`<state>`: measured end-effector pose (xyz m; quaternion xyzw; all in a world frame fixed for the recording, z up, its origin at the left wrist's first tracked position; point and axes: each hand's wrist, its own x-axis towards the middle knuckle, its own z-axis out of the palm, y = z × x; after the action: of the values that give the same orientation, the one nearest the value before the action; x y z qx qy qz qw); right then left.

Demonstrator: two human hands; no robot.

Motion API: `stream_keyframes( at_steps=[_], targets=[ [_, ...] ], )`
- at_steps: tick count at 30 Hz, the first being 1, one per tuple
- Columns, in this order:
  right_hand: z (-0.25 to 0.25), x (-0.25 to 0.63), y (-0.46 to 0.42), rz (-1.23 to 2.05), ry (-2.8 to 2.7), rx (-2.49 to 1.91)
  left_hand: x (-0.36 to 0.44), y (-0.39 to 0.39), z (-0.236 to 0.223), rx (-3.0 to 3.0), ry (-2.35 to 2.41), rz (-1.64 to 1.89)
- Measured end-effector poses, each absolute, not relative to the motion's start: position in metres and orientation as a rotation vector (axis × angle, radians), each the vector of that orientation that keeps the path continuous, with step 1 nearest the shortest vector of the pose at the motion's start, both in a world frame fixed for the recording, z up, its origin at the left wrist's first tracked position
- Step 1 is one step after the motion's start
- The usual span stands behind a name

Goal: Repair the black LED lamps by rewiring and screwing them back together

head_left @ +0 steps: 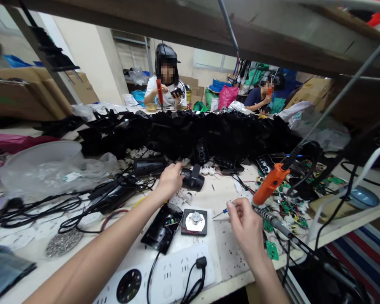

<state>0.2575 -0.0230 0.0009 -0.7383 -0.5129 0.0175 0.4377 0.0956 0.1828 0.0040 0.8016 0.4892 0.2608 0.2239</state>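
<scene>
My left hand (171, 180) reaches forward over the bench, its fingers closed on a black cylindrical plastic part (194, 180). Another black cylinder (149, 166) lies just left of that hand. In my right hand (245, 221) a thin screwdriver (221, 213) with a blue handle is pinched, its tip pointing left. Between my forearms sits a square black block (194, 222) with a white plate and a round metal motor-like piece on top. Beside it lies an opened black housing (163, 229) with wires and a circuit board inside.
A heap of black plastic parts (190, 126) spans the back. An orange electric screwdriver (271, 183) hangs at right above green circuit boards (272, 250). A soldering iron (274, 221) is near my right hand. Screws (64, 242), cables and a power strip (174, 278) lie nearer. Two people sit opposite.
</scene>
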Motion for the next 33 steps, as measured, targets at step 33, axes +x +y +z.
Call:
stream_keyframes(
  at_steps=[33],
  targets=[
    [0.043, 0.199, 0.01, -0.209, -1.963, -1.667, 0.051, 0.1, 0.0, 2.488, 0.771, 0.254]
  ],
)
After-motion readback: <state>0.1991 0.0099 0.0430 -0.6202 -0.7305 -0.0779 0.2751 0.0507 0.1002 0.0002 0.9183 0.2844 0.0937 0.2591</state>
